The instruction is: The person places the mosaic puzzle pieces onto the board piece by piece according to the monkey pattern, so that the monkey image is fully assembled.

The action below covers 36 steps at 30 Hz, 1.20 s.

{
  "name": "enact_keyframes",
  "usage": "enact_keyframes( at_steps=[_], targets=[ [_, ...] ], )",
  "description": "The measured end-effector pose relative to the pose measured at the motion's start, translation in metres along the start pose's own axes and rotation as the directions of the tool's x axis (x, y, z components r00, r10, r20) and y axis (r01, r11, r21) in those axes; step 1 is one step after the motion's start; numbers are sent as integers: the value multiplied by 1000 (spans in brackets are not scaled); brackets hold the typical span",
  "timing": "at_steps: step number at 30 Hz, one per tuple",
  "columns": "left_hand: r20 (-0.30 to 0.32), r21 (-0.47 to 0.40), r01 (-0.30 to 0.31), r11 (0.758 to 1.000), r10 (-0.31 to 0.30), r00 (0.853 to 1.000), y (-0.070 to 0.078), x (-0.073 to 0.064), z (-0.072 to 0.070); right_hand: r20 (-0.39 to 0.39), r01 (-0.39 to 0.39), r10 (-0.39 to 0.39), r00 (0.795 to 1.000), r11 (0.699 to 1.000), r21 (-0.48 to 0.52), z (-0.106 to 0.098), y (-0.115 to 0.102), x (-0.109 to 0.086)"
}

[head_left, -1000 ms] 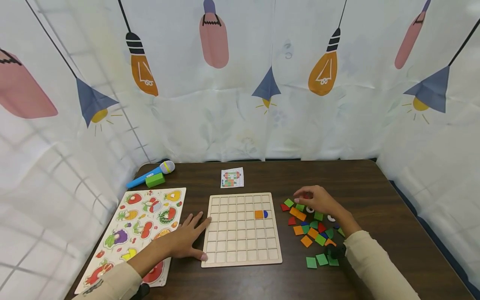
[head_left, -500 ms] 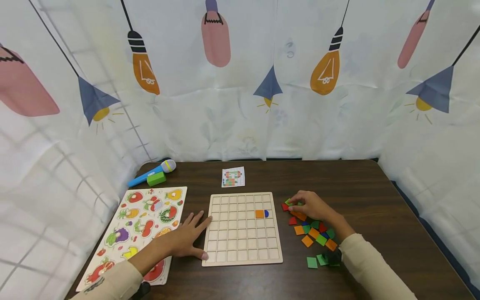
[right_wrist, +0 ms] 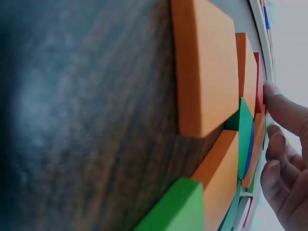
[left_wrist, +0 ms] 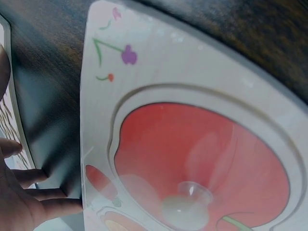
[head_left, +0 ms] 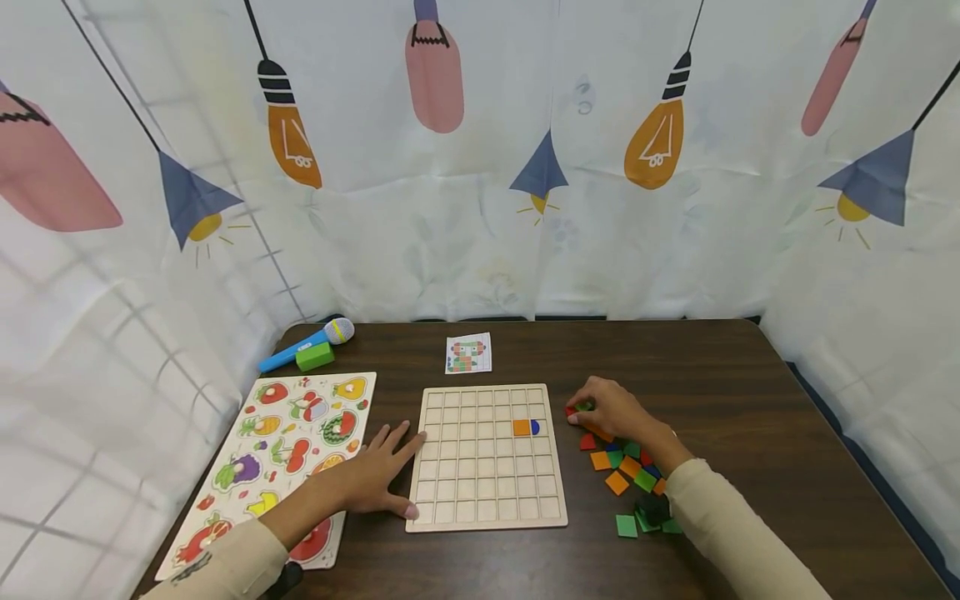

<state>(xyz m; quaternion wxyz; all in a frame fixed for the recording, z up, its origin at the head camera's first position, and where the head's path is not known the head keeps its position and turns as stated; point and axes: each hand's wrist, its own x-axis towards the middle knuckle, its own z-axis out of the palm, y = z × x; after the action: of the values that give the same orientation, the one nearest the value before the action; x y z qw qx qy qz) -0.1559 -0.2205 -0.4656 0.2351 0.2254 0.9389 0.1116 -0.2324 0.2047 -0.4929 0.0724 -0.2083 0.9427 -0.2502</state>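
Observation:
A pale wooden grid board [head_left: 486, 479] lies mid-table, with an orange square tile [head_left: 521, 427] and a blue half-round tile [head_left: 535, 427] side by side in its upper right. My left hand [head_left: 375, 477] rests with spread fingers along the board's left edge, thumb at the lower left corner. At the far left end of a loose heap of coloured tiles [head_left: 630, 465], my right hand [head_left: 617, 408] pinches a red tile [head_left: 570, 411] between thumb and fingers. Beneath that hand, a green tile [head_left: 585, 406] is partly hidden. The right wrist view shows orange tiles [right_wrist: 211, 67] close up.
Left of the grid board lies a fruit puzzle board [head_left: 300, 400], partly under my left forearm. A toy microphone [head_left: 303, 348] and a green block [head_left: 315, 357] are behind it. A small pattern card [head_left: 468, 353] lies beyond the grid. Green tiles [head_left: 626, 526] sit nearer me.
My right hand has moved left and slightly nearer across the heap, from the green and white round pieces to the red tile at its left end. My left hand has stayed on the board.

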Motion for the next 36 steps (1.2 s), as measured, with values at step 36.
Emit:
enact_keyframes(
  at_steps=[36],
  targets=[
    [5, -5, 28, 1000, -28, 1000, 1, 2, 2, 57, 126, -132, 990, 987, 99, -1, -23, 4]
  ],
)
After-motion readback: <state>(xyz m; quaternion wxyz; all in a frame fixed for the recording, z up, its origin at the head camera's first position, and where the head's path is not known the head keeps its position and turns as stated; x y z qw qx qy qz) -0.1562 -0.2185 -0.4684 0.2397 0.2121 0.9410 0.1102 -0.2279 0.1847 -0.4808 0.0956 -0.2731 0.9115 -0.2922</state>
